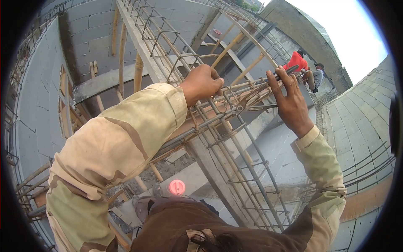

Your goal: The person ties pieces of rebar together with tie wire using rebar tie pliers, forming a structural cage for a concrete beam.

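While our left hand (203,84) clamps the rebar cage (218,117) at upper centre, our right hand (289,103) loosely holds the pliers (252,100) at that crossing, which we should probably twist steadily, bracing the bars.

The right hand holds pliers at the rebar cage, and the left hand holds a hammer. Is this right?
No hammer: the head view shows the left hand gripping the rebar cage. The right hand does hold the pliers.
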`<state>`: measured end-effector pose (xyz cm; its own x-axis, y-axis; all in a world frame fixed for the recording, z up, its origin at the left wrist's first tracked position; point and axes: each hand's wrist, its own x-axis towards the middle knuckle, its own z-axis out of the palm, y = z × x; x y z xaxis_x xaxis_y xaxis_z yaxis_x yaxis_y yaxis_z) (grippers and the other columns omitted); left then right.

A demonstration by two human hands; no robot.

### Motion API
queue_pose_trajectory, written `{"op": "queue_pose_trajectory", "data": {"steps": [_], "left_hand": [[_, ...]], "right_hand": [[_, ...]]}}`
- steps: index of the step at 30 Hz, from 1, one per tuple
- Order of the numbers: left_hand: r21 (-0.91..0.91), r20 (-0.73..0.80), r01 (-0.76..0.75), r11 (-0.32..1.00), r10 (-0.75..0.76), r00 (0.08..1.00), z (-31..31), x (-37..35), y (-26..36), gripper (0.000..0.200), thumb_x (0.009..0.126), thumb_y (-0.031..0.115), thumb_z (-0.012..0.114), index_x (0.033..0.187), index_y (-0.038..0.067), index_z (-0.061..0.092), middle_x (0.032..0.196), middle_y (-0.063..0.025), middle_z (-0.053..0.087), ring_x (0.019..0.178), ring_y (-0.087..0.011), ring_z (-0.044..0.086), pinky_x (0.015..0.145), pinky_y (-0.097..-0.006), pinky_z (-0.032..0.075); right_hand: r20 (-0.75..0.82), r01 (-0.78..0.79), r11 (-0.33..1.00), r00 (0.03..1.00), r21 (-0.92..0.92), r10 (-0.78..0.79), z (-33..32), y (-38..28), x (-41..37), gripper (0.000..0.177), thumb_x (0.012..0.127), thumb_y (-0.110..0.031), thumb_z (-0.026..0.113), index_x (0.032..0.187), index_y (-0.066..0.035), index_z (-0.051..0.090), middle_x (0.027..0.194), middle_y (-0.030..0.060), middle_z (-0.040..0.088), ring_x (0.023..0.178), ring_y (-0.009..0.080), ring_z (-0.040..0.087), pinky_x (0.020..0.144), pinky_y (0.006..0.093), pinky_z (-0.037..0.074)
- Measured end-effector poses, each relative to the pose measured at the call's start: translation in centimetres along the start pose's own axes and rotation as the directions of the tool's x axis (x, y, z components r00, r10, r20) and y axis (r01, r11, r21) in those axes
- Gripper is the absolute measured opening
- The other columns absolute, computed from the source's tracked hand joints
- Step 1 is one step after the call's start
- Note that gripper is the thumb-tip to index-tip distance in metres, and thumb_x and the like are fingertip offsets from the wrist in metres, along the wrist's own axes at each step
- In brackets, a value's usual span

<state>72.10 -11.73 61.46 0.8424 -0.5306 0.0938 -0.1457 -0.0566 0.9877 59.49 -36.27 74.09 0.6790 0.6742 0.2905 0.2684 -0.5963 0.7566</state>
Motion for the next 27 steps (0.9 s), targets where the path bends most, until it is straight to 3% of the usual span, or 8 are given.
{"op": "queue_pose_trajectory", "data": {"steps": [1, 2, 4, 7, 17, 20, 22, 27], "left_hand": [[-0.005, 0.009, 0.002, 1.000, -0.002, 1.000, 0.0, 0.0, -0.1, 0.025, 0.102, 0.017, 0.062, 0.106, -0.007, 0.068, 0.083, -0.0097, 0.074, 0.074, -0.0138, 0.068, 0.071, -0.0296, 0.054], [-0.005, 0.014, 0.007, 1.000, -0.006, 1.000, 0.0, -0.1, 0.0, 0.026, 0.103, 0.017, 0.062, 0.107, -0.008, 0.068, 0.084, -0.0102, 0.074, 0.075, -0.0140, 0.068, 0.072, -0.0297, 0.055], [-0.002, 0.011, 0.014, 1.000, -0.014, 1.000, -0.1, -0.3, 0.4, 0.026, 0.103, 0.017, 0.062, 0.108, -0.008, 0.068, 0.084, -0.0104, 0.074, 0.076, -0.0142, 0.068, 0.072, -0.0298, 0.054], [0.011, 0.014, 0.011, 1.000, -0.011, 1.000, -0.2, -0.2, 0.2, 0.027, 0.103, 0.017, 0.062, 0.108, -0.009, 0.068, 0.084, -0.0107, 0.074, 0.076, -0.0143, 0.068, 0.071, -0.0299, 0.054], [0.026, 0.013, -0.010, 1.000, 0.010, 1.000, -0.2, -0.4, 0.3, 0.027, 0.103, 0.017, 0.062, 0.110, -0.008, 0.069, 0.085, -0.0113, 0.074, 0.075, -0.0143, 0.069, 0.069, -0.0299, 0.053], [0.019, 0.018, -0.014, 1.000, 0.013, 1.000, -0.1, -0.2, 0.0, 0.026, 0.103, 0.016, 0.061, 0.110, -0.008, 0.069, 0.086, -0.0118, 0.074, 0.076, -0.0143, 0.070, 0.070, -0.0300, 0.054], [0.014, 0.018, -0.017, 1.000, 0.016, 1.000, -0.1, 0.0, -0.3, 0.026, 0.103, 0.016, 0.061, 0.110, -0.008, 0.069, 0.086, -0.0117, 0.074, 0.076, -0.0144, 0.070, 0.070, -0.0300, 0.055], [-0.002, 0.015, -0.008, 1.000, 0.008, 1.000, 0.0, 0.1, -0.2, 0.026, 0.103, 0.016, 0.062, 0.109, -0.008, 0.069, 0.085, -0.0111, 0.074, 0.076, -0.0142, 0.071, 0.070, -0.0293, 0.055]], "right_hand": [[-0.022, 0.010, 0.999, 1.000, -0.050, -0.011, 0.3, -0.2, 0.2, 0.067, 0.089, -0.001, 0.063, 0.152, -0.020, 0.050, 0.150, 0.0135, 0.043, 0.129, 0.0266, 0.060, 0.117, 0.0620, 0.038], [-0.022, 0.019, 0.999, 1.000, -0.046, -0.020, 0.9, -0.2, 0.3, 0.067, 0.089, -0.001, 0.063, 0.152, -0.020, 0.050, 0.150, 0.0135, 0.043, 0.129, 0.0266, 0.060, 0.117, 0.0620, 0.038], [-0.156, 0.086, 0.996, 0.984, -0.022, -0.089, 2.1, -0.1, 0.7, 0.066, 0.093, -0.008, 0.066, 0.153, -0.027, 0.048, 0.157, 0.0085, 0.034, 0.141, 0.0231, 0.050, 0.125, 0.0717, 0.011], [-0.234, 0.177, 0.977, 0.951, -0.122, -0.202, 1.9, 0.5, 1.7, 0.064, 0.093, -0.017, 0.069, 0.152, -0.034, 0.048, 0.156, 0.0038, 0.035, 0.147, 0.0204, 0.043, 0.127, 0.0701, 0.007], [-0.217, 0.240, 0.962, 0.940, -0.127, -0.263, 1.8, 0.2, 2.2, 0.063, 0.090, -0.028, 0.072, 0.149, -0.034, 0.051, 0.151, 0.0027, 0.040, 0.142, 0.0215, 0.049, 0.128, 0.0685, 0.010], [-0.254, 0.251, 0.957, 0.926, -0.146, -0.281, 1.7, 0.5, 2.5, 0.058, 0.091, -0.027, 0.072, 0.147, -0.029, 0.054, 0.145, 0.0026, 0.045, 0.121, 0.0201, 0.061, 0.127, 0.0688, 0.013], [-0.251, 0.266, 0.949, 0.919, -0.169, -0.303, 1.1, 0.7, 2.8, 0.042, 0.091, -0.024, 0.074, 0.132, -0.024, 0.066, 0.123, 0.0000, 0.059, 0.096, 0.0177, 0.061, 0.126, 0.0668, 0.020], [-0.401, 0.265, 0.918, 0.838, -0.295, -0.371, 0.1, 0.5, 4.8, 0.018, 0.087, -0.026, 0.077, 0.104, -0.020, 0.072, 0.093, -0.0043, 0.062, 0.082, 0.0143, 0.058, 0.121, 0.0603, 0.034]]}}
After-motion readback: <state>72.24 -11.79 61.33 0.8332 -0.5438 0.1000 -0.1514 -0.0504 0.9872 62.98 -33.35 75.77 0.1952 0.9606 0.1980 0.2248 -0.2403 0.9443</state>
